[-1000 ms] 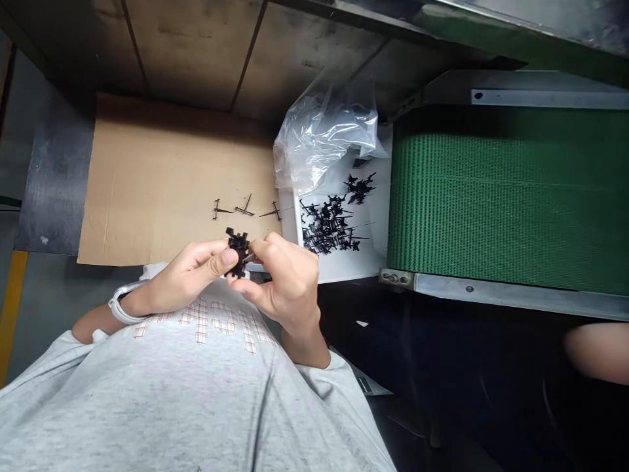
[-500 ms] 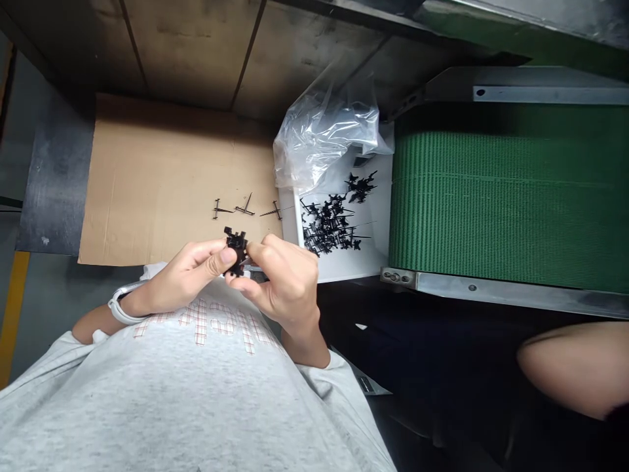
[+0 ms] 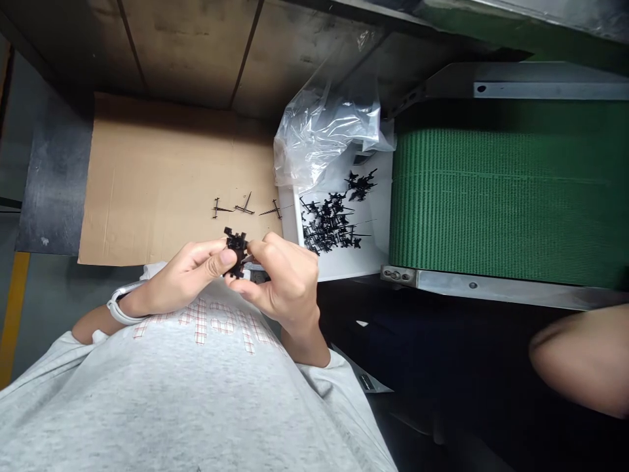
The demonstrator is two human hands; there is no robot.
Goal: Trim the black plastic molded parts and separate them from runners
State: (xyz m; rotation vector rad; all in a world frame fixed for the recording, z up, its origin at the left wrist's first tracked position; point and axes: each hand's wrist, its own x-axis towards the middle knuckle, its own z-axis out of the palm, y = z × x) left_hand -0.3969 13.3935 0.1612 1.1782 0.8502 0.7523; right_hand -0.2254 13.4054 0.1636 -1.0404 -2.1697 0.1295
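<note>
A small black plastic part [image 3: 236, 244] with several short prongs is pinched by my left hand [image 3: 200, 263], thumb on its near side. My right hand [image 3: 282, 272] closes on the same part from the other side, forefinger at its upper right and thumb near its lower end. The fingers hide some of the part, and whether a second piece sits in the right fingers cannot be made out. Beyond my hands, thin black T-shaped pieces [image 3: 244, 205] lie on a cardboard sheet [image 3: 162, 170].
A white bin [image 3: 376, 252] right of the cardboard holds a heap of black parts [image 3: 329, 223]. Clear plastic bag [image 3: 324, 141] drapes over its back. Further right is a green conveyor belt [image 3: 481, 203] with a metal side rail [image 3: 501, 293]. Another person's bare limb [image 3: 584, 360] shows at lower right.
My hands and the black part stay almost exactly where they were. The other person's limb at lower right has shifted slightly to the right.
</note>
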